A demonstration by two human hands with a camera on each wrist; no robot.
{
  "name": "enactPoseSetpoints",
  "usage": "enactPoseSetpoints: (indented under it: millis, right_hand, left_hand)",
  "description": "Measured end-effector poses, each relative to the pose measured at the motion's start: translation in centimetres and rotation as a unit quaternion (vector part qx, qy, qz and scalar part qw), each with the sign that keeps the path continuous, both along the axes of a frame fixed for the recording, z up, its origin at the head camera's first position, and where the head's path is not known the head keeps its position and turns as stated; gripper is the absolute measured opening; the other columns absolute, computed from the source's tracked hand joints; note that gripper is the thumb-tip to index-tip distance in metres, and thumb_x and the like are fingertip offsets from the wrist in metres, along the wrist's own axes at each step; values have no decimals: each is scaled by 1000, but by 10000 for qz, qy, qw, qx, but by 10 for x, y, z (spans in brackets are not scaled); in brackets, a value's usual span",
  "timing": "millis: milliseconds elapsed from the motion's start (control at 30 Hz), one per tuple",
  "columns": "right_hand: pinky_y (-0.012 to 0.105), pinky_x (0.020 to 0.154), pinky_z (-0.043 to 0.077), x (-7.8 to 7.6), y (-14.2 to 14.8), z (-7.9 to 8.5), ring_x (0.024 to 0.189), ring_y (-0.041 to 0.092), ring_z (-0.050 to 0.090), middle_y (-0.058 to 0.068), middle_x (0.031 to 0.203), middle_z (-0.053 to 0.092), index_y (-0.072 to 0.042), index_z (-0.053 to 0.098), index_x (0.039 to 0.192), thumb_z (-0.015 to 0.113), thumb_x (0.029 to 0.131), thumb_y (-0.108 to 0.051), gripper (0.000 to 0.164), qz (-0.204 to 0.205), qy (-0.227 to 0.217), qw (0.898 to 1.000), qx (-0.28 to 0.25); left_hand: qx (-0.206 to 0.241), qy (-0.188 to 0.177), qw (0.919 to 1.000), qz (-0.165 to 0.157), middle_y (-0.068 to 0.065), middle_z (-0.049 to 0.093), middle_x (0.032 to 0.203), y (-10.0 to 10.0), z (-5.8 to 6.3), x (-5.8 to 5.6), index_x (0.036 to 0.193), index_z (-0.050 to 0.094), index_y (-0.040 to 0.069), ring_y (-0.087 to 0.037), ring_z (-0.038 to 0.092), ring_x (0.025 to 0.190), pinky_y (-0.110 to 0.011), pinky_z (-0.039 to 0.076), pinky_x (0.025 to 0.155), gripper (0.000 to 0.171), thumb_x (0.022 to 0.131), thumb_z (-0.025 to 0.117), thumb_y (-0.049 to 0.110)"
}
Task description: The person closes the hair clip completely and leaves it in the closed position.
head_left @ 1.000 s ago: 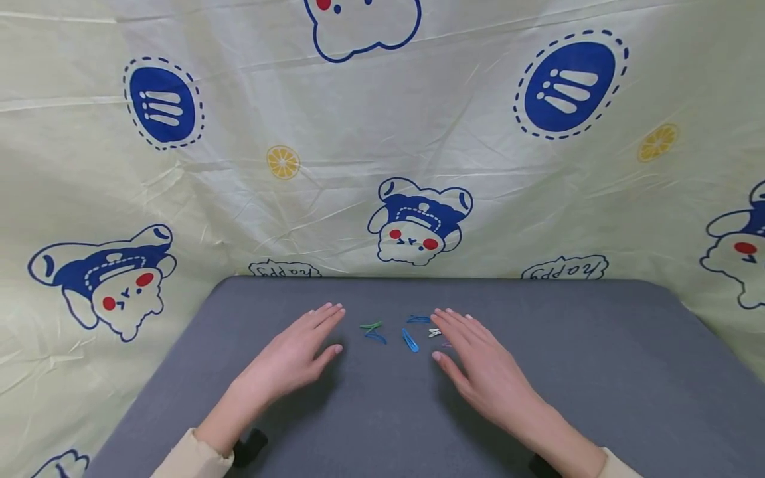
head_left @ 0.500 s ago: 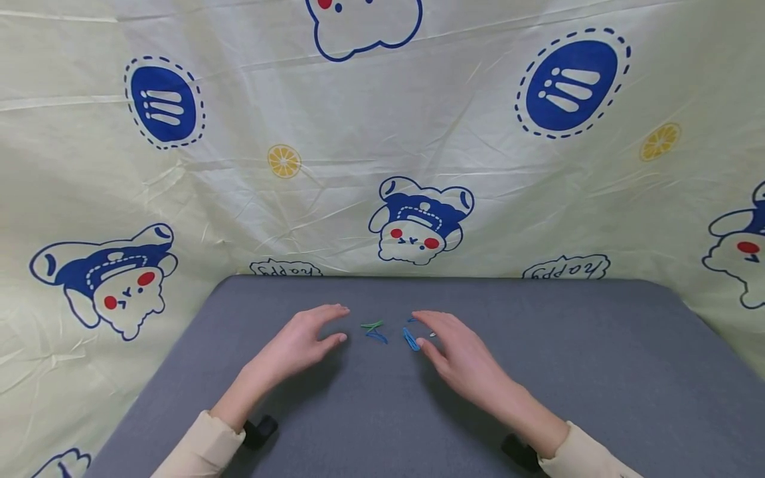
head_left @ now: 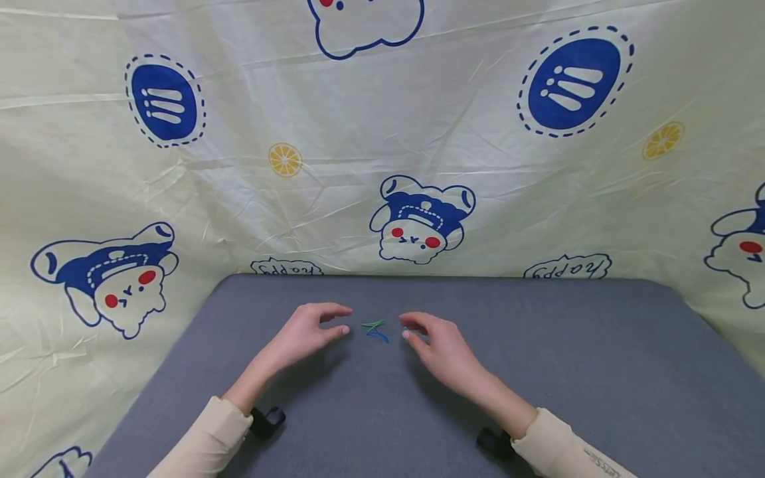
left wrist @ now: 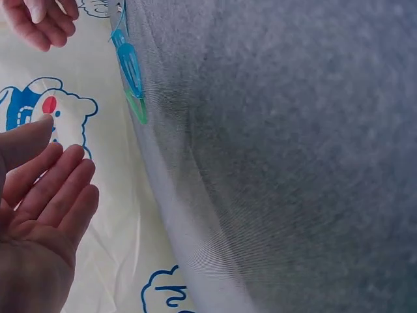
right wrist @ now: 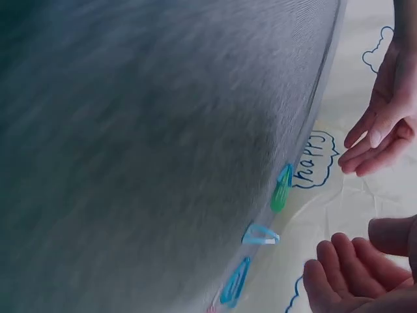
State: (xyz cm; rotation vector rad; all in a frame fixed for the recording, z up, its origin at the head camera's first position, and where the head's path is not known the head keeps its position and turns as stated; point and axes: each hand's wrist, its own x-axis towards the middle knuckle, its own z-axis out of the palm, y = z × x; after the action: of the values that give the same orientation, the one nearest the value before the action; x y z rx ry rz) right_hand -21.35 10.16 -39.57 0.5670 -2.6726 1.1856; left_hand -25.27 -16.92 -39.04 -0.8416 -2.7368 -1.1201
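On the grey table lie several small snap hair clips. A green hair clip (head_left: 373, 324) and a blue hair clip (head_left: 378, 336) show between the hands in the head view. My left hand (head_left: 303, 337) hovers left of them, fingers loosely bent, thumb apart, nothing held. My right hand (head_left: 443, 346) is held to their right, also loosely bent and holding nothing. It hides other clips from the head camera. The right wrist view shows a light blue clip (right wrist: 260, 235), a brighter blue clip (right wrist: 236, 283) and a sliver of a pink clip (right wrist: 211, 309).
The grey cloth-covered table (head_left: 382, 418) reaches back to a pale printed curtain (head_left: 335, 199). Each wrist wears a black camera; the left camera (head_left: 267, 421) and right camera (head_left: 495, 441) hang low near the tabletop.
Both hands went from flat, stretched fingers to loosely bent ones. The right hand moved left over the right-side clips, covering them; the left hand shifted slightly right. The green clip and the blue clip beside it stayed put.
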Motion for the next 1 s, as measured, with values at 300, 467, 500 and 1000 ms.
enactPoseSetpoints:
  millis: [300,467,500,1000]
  right_hand:
    - [39,86,53,-15,-16,-9,94,15,65,1,102,70,-4,70,113,68,92,-7,21,-35,-603,9980,-170]
    - [40,84,53,-21,-21,-10,91,16,65,2,99,70,-2,71,112,69,91,-4,21,65,-683,9976,54]
    - [40,84,53,-22,-22,-11,91,16,65,2,99,70,-2,71,112,68,91,-4,21,96,-681,9976,93]
    - [40,81,52,-39,-32,-15,88,17,65,4,96,71,-1,72,107,70,88,-1,18,366,-702,9952,568]
  left_hand:
    - [184,-450,9988,-101,-7,71,107,3,-11,-13,112,70,1,-22,66,101,-39,51,91,24,89,72,10]
    - [270,-672,9972,-173,-6,71,104,5,-14,-16,110,71,1,-19,67,98,-39,52,88,22,89,72,10]
    - [294,-679,9971,-189,-6,71,103,5,-15,-17,109,72,1,-18,67,98,-38,52,87,22,89,72,10]
    - [187,-1022,9940,-343,-4,72,98,2,-23,-33,107,72,1,-14,66,91,-28,52,72,21,87,73,8]
